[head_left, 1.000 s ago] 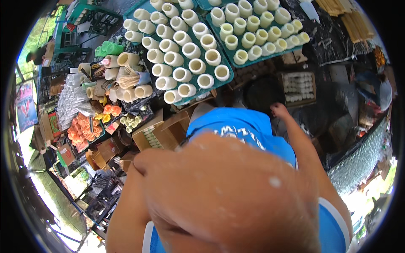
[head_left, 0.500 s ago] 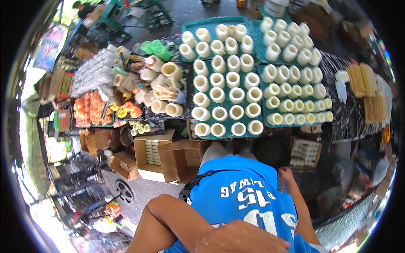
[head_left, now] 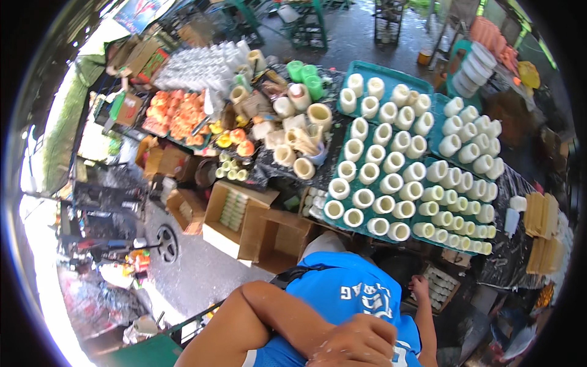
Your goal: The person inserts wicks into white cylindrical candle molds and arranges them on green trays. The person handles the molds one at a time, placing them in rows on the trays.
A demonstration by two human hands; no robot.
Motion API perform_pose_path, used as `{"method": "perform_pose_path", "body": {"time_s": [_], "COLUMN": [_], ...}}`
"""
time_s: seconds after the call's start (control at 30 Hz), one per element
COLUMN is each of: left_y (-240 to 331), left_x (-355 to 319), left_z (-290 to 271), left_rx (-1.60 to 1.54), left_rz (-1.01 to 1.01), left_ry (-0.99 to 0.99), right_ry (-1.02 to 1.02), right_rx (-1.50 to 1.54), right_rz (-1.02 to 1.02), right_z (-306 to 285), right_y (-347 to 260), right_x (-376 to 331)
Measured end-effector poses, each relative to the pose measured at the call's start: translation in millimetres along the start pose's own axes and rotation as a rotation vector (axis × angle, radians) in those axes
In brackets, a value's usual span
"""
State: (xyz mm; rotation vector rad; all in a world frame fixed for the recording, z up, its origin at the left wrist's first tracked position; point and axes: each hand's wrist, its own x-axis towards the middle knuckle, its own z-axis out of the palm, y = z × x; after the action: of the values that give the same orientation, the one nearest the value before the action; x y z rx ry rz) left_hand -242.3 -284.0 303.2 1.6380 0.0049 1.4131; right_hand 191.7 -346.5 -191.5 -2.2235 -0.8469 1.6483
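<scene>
Cream-white candle cylinders (head_left: 394, 162) on teal trays (head_left: 342, 92), blue shirt (head_left: 348, 293) — white lettering, orange candles (head_left: 177, 116), green cups (head_left: 306, 76)

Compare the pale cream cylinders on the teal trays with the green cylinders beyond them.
The pale cream hollow cylinders fill the teal trays in rows by the dozen; the green cylinders are only a few, clustered off the trays. The cream ones are off-white, the others bright green. Both kinds stand upright on the same crowded table and look similar in shape.
</scene>
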Motion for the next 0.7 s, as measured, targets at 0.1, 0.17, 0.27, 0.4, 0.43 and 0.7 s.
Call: {"method": "perform_pose_path", "body": {"time_s": [0.1, 0.17, 0.27, 0.4, 0.43, 0.7], "left_y": [8.4, 8.6, -8.8, -24.9, -27.8, -32.0], "left_x": [-30.1, -49.2, -4.8, -6.7, -21.8, -17.4], "left_z": [13.6, 22.7, -29.2, -57.0, -60.1, -107.7], "left_rx": [0.152, 0.004, 0.195, 0.489, 0.560, 0.721], "left_rz": [0.057, -0.074, -0.050, -0.362, -0.356, -0.366], "left_ry": [-0.060, -0.154, -0.329, -0.043, 0.080, 0.369], "right_ry": [0.011, 0.016, 0.070, 0.118, 0.134, 0.214], "right_rx": [0.002, -0.002, 0.092, 0.178, 0.179, 0.231], "right_rz": [-0.008, 0.032, 0.086, 0.163, 0.156, 0.262], "right_z": [7.7, 22.9, 31.0, 35.5, 36.1, 57.4], "right_y": [-8.1, -1.4, -0.1, 27.3, 20.8, 54.3], "right_x": [1.1, -8.6, -25.6, -39.5, -41.9, -56.0]}}
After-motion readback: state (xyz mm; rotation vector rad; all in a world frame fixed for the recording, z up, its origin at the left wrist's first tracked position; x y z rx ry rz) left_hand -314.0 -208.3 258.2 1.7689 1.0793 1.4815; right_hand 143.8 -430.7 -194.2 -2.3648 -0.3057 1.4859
